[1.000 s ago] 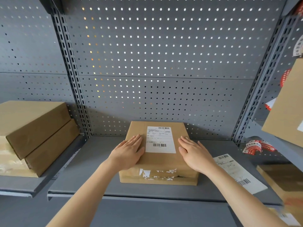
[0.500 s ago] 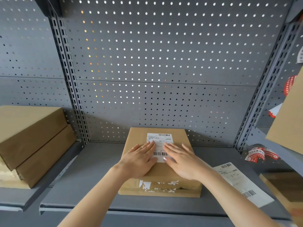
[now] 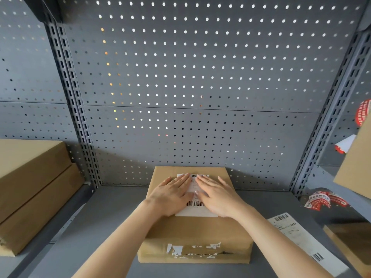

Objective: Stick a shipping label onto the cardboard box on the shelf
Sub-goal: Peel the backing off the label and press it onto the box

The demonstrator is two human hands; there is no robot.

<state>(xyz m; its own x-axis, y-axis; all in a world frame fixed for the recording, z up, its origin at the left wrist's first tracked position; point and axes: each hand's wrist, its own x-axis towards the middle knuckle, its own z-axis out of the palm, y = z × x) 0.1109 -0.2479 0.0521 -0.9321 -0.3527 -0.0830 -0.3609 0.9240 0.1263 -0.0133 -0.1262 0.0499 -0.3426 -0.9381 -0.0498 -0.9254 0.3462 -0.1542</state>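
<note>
A flat brown cardboard box [image 3: 192, 231] lies on the grey metal shelf [image 3: 104, 233], up against the perforated back panel. A white shipping label [image 3: 195, 207] with barcodes lies flat on the box top. My left hand [image 3: 170, 194] rests palm down over the label's left part, fingers straight and together. My right hand [image 3: 217, 194] lies palm down over its right part. The two hands nearly touch at the label's middle and hide most of it. Torn white label scraps mark the box's front face.
Two stacked cardboard boxes [image 3: 30, 189] sit on the neighbouring shelf at left. A loose white label sheet [image 3: 301, 237] lies on the shelf at right, with red-and-white tape [image 3: 325, 200] behind it. More cardboard boxes [image 3: 355, 169] stand at the right edge.
Both hands moved from the sides of the box inward onto the label, then slid farther up it. The camera view tilted up a little.
</note>
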